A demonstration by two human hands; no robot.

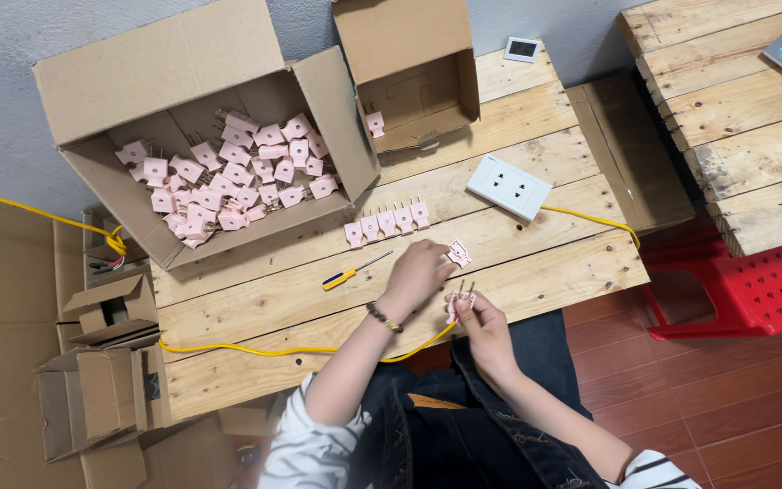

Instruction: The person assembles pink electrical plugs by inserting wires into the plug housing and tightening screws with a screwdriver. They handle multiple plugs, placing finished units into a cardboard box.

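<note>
Rough wood, matt cardboard, smooth pink plastic

The counter (536, 272) is bare planked wood, unfinished, grainy and knotted, matt throughout. The big box (165, 91) is plain brown cardboard, dull and creased at the flaps. The pink plug parts (228, 172) heaped in it look like smooth moulded plastic with thin metal prongs; the plug part (460, 301) in the right hand (484, 330) matches, as does the open one (459, 253) at the left hand (418, 272). The socket block (509, 186) is white plastic, faintly glossy. The cable (264, 349) has a smooth yellow sheath. The screwdriver (355, 270) has a yellow plastic handle and a metal shaft. The stool (753, 285) is red plastic with a perforated top.
</note>
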